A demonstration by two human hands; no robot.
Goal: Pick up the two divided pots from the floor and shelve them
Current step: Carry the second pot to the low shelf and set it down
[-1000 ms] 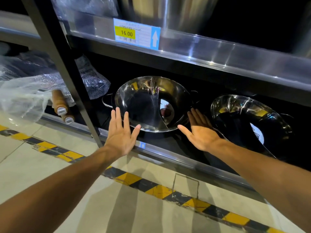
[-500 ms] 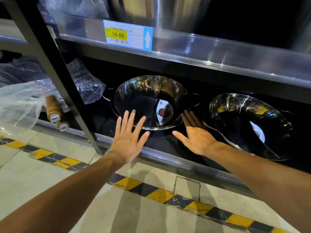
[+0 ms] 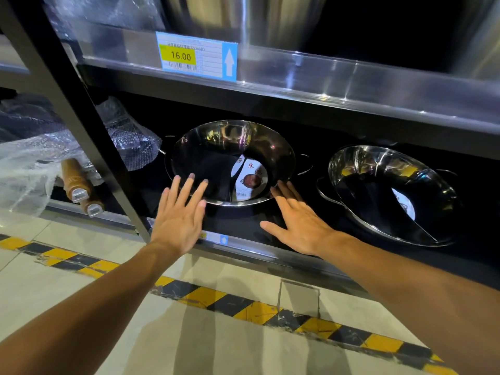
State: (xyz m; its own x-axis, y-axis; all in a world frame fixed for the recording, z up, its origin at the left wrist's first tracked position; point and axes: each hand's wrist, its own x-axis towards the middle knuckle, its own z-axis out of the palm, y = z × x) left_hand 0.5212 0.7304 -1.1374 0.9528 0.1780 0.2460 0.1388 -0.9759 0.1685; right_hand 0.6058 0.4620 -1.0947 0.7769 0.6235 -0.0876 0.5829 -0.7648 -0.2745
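Two shiny steel divided pots lean tilted on the dark bottom shelf (image 3: 243, 226). The left pot (image 3: 216, 147) has a round label inside and small side handles. The right pot (image 3: 378, 185) sits beside it, apart. My left hand (image 3: 181, 220) is flat with fingers spread, its fingertips over the left pot's front rim. My right hand (image 3: 297, 223) is also flat and spread, fingertips at the right side of that pot's rim. Neither hand grips anything.
A black upright post (image 3: 81, 117) stands left of the pots. Bubble wrap (image 3: 130, 136) and wooden-handled items (image 3: 78, 185) lie beyond it. An upper steel shelf carries a price tag (image 3: 196, 56). Yellow-black tape (image 3: 216, 299) runs along the floor.
Both hands have stayed flat at the left pot's front rim, the left one edging up over it. The pot has slid slightly deeper onto the shelf. The view has shifted closer.
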